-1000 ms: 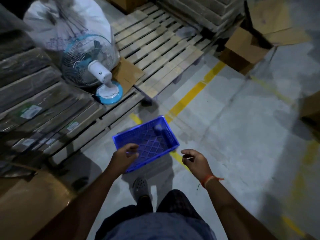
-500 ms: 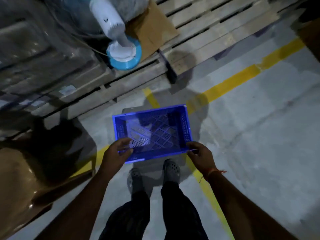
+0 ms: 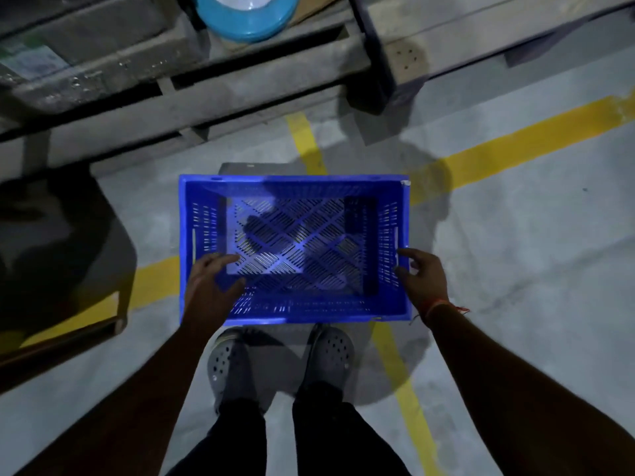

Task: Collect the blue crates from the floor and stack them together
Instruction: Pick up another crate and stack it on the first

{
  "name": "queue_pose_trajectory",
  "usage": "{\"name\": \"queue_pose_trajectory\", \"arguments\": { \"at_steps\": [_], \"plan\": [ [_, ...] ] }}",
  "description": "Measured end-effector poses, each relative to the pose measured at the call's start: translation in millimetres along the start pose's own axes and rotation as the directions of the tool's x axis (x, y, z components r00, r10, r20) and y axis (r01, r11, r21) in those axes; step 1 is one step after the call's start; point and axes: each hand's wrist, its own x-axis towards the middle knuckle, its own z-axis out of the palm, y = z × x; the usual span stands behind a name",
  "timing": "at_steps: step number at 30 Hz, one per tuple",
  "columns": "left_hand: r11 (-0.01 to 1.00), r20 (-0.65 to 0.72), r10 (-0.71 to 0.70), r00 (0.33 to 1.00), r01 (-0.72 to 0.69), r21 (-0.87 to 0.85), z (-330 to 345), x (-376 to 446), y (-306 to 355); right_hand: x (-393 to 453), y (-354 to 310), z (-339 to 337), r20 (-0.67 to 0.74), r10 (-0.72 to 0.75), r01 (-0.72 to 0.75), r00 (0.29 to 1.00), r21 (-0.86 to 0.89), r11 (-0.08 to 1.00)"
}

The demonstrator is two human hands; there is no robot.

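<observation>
A dim grey concrete floor (image 3: 515, 269) crossed by yellow painted lines (image 3: 515, 149) runs up to wooden pallets (image 3: 240, 97) along the top of the view. The left hand (image 3: 211, 280) reaches over the near left corner of the blue crate (image 3: 295, 304), its fingers loosely spread and lying over the left wall and into the inside; whether they press on the plastic or hover just above it cannot be told. The right hand (image 3: 422, 276) sits at the right wall, fingers half curled at the rim (image 3: 402, 255), touching or nearly so, not plainly clamped. The crate lies straight ahead of the person, just beyond the two grey clogs (image 3: 233, 362), open side up, its long axis running left to right between the hands, so each hand is at one short end and neither is clearly nearer. Above it the blue base of a fan (image 3: 247, 15) rests on a pallet, and a cardboard box (image 3: 51, 269) stands to the left.
</observation>
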Motion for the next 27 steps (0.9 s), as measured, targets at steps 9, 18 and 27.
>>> {"name": "queue_pose_trajectory", "arguments": {
  "at_steps": [9, 18, 27],
  "plan": [
    [0.995, -0.191, 0.005, 0.981, 0.014, 0.096, 15, 26, -24, 39, 14, 22, 0.017, -0.020, 0.019, 1.000, 0.057, 0.998],
    [0.975, -0.249, -0.180, 0.952, 0.205, 0.079, 8, 34, -31, 55, 9, 36, 0.089, -0.010, -0.007, 0.996, 0.181, 0.984],
    [0.945, -0.120, -0.318, 0.941, 0.304, -0.122, -2, 64, -55, 49, -6, 34, 0.100, 0.024, -0.047, 0.995, 0.240, 0.970]
  ]
}}
